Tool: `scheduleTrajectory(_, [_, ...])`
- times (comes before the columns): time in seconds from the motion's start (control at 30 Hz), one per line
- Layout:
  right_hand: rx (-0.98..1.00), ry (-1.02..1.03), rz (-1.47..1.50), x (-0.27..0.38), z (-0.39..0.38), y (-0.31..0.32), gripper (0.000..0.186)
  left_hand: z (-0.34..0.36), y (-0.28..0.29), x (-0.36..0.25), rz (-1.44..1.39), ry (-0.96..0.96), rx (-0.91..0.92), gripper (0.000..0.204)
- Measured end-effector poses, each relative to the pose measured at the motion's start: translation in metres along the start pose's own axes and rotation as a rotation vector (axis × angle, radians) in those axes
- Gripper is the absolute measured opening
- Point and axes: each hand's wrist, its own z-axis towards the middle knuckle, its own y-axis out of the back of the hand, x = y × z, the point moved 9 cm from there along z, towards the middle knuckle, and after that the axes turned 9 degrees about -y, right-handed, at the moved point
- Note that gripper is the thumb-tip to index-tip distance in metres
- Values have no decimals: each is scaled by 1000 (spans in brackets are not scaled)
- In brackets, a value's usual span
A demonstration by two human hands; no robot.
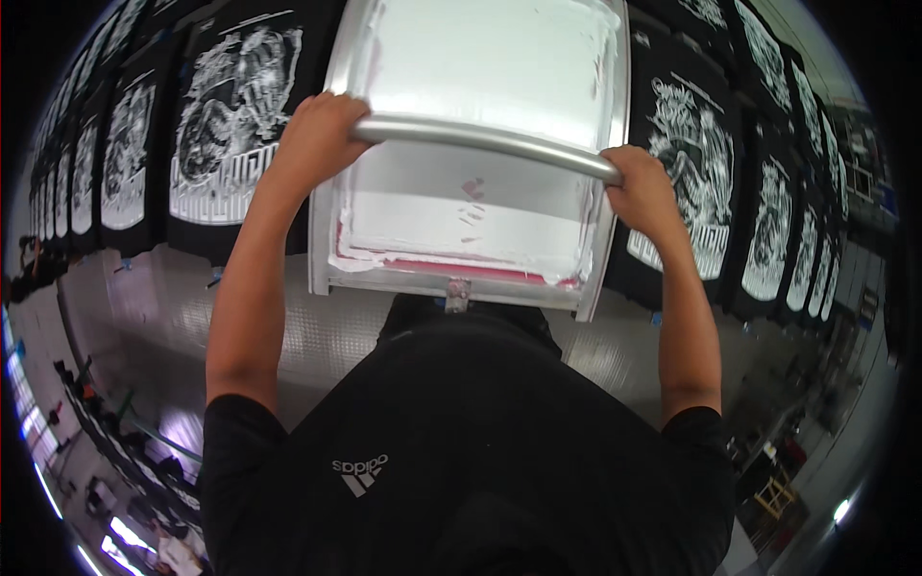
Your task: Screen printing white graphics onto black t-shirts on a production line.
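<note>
Both of my hands grip a long metal squeegee bar [480, 137] lying across a screen-printing frame [605, 240]. My left hand [317, 134] is closed on its left end, and my right hand [642, 187] is closed on its right end. White ink covers the screen [480, 58] above and below the bar, with small pink marks near the middle and a pink-red band along the lower inside edge. A metal fitting [458, 293] sits at the middle of the frame's near edge.
Rows of black shirts with white prints [233, 125] lie either side of the frame, more on the right [687, 163]. A grey metal floor [317, 336] shows below. A green rail [144, 427] is at lower left, and a small yellow wooden item [773, 497] at lower right.
</note>
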Motion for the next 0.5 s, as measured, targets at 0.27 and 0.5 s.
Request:
scheduleTrajectory(0.27, [77, -19, 76, 41, -148, -47, 38, -145, -30, -80, -158, 26, 51, 35])
scheduleTrajectory(0.5, [149, -136, 6, 31, -153, -87, 39, -163, -63, -77, -183, 104, 5, 36])
